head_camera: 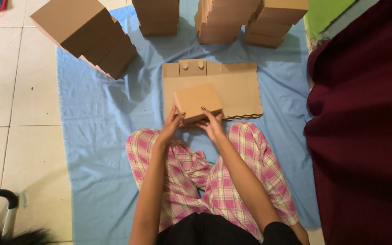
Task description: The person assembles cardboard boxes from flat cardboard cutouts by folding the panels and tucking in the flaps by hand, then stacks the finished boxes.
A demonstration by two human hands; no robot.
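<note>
The person sat on a blue sheet (pixel 96 136) spread over the tiled floor (pixel 14 90), legs in pink plaid trousers (pixel 232 181) folded in front. Both hands gripped a small folded cardboard box (pixel 197 102): the left hand (pixel 172 123) closed on its near left corner, the right hand (pixel 212 124) closed on its near right edge, fingers curled over the top face. The box was tilted, its lid face turned up towards the camera.

Directly behind and beneath the box lay a stack of flat, unfolded cardboard blanks (pixel 239 88) on the sheet, with tabs along their far edge and a scalloped edge on the near right side. The box overlapped the near left part of that stack; whether it touched the blanks could not be told.

Beyond the stack, further from the person, finished brown boxes stood in piles: one leaning pile (pixel 85 36) well off to the far left of the box, one pile (pixel 157 17) straight behind it, and two more piles (pixel 250 20) behind and to the right.

To the right of the box, past the sheet's edge, hung a dark maroon cloth (pixel 364 136), with a strip of green surface (pixel 327 13) behind it. Well to the near left of the box, on the tiles, a curved metal tube with a black grip (pixel 3 199) showed at the frame's edge.
</note>
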